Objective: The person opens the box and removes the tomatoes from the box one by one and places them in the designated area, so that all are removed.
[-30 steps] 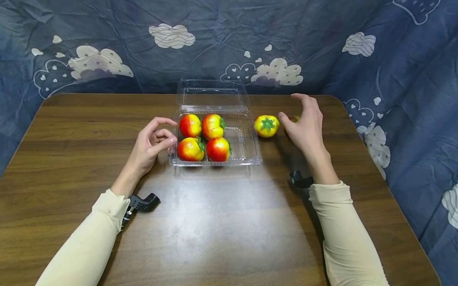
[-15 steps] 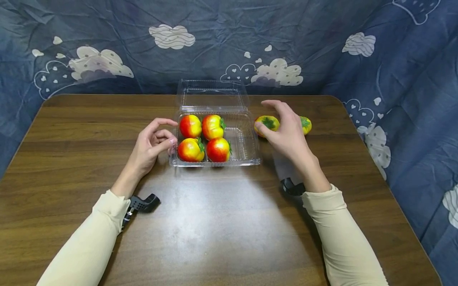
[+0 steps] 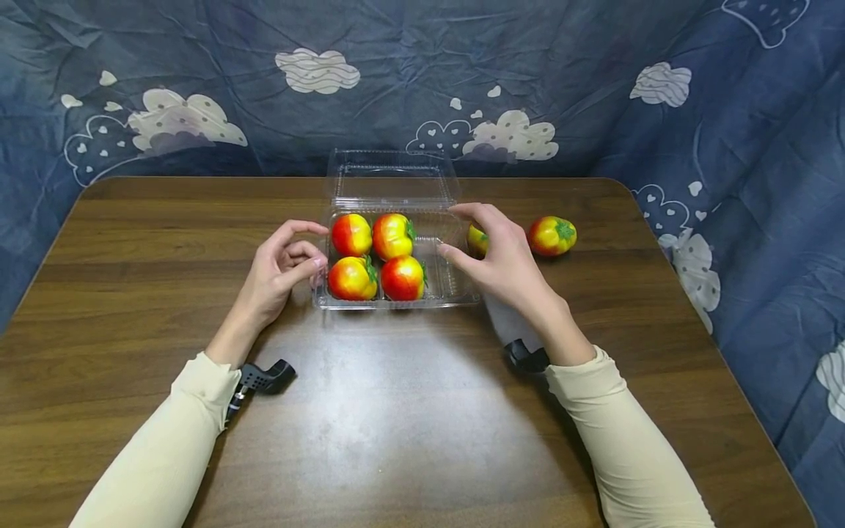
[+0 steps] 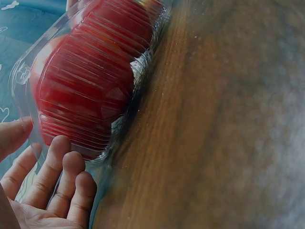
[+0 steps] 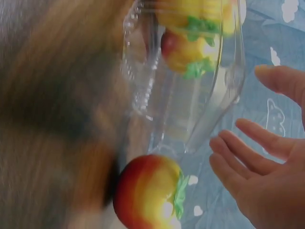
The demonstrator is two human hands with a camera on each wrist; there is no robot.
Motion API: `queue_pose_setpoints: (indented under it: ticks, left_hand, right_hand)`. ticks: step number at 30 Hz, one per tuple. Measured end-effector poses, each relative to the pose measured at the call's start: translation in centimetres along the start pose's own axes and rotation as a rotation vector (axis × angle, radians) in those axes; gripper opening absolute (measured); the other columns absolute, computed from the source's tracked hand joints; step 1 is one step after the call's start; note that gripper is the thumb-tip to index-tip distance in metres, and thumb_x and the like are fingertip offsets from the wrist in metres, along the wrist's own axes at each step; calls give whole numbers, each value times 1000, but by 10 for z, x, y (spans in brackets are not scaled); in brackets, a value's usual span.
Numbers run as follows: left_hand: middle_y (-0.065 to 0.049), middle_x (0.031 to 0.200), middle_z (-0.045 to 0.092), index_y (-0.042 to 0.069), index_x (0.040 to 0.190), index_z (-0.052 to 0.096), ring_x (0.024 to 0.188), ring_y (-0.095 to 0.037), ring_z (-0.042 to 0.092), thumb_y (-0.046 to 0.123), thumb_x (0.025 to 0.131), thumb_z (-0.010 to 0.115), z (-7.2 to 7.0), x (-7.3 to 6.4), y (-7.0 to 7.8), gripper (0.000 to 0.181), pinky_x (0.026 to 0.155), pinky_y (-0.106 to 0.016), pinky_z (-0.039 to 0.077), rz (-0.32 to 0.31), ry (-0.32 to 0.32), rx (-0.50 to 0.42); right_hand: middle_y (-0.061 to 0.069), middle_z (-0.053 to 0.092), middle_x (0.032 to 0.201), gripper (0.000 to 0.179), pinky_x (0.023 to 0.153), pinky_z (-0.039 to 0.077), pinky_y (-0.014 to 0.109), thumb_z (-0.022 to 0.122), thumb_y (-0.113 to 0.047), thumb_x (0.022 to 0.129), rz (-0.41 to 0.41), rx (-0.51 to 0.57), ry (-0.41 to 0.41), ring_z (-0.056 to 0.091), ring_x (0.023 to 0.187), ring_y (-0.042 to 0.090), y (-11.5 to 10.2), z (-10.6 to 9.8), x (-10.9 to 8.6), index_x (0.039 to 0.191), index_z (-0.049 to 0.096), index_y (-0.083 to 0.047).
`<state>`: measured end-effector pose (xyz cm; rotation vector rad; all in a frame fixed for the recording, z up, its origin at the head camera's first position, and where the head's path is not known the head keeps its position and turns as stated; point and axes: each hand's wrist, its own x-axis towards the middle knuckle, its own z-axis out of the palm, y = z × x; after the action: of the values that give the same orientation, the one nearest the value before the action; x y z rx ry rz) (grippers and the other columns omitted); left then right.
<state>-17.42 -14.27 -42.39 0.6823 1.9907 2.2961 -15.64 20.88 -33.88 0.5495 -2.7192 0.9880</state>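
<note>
Head view: six fruits (image 3: 403,279), one box (image 3: 436,284), two hands (image 3: 505,260).

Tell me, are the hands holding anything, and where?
The right grip holds nothing. The left grip is at the left edge of the clear box, but I can't tell whether it holds on.

Underneath, a brown wood-grain tabletop (image 3: 370,477) with rounded far corners and a whitish glare (image 3: 353,411) toward the near middle. Behind the far edge and along the right side, a wrinkled blue fabric backdrop (image 3: 403,66), printed with wavy-striped clouds (image 3: 317,71), white polka-dotted clouds (image 3: 521,136), outlined clouds (image 3: 441,141) filled with small hearts (image 3: 81,148), and loose pale hearts (image 3: 494,92). In both wrist views, the same fabric, cropped; tabletop grain blurred there.
</note>
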Motion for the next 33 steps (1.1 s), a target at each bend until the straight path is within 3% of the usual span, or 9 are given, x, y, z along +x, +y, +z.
queue_pose_setpoints:
  ticks: [6,12,23,33]
  left_hand:
    - [-15,82,69,-5,132,57,59,-30,57,-6,96,67,0,1,0,37,58,-25,54,0,-1,2]
    - [-18,82,68,-4,131,58,59,-29,57,-6,95,68,0,1,0,37,58,-25,54,2,-3,-8]
    - [-16,81,68,-4,132,57,59,-31,56,-6,96,67,1,1,0,37,60,-25,55,2,-5,-12]
    - [-17,81,67,-5,132,57,59,-32,56,-6,96,67,0,1,0,37,60,-25,55,4,-6,-19]
  right_hand:
    - [8,68,137,56,110,48,47,82,-34,92,-72,3,-120,62,128,28,-9,6,-3,138,64,-8]
    - [8,69,133,52,110,51,46,82,-33,93,-124,78,-249,65,124,26,-13,12,-4,136,64,-9]
    - [1,66,134,51,105,54,43,81,-37,93,-130,83,-297,65,120,22,-15,24,-8,135,64,-14]
    - [2,67,133,52,104,55,44,82,-36,92,-120,59,-302,65,119,22,-14,32,-7,134,62,-13]
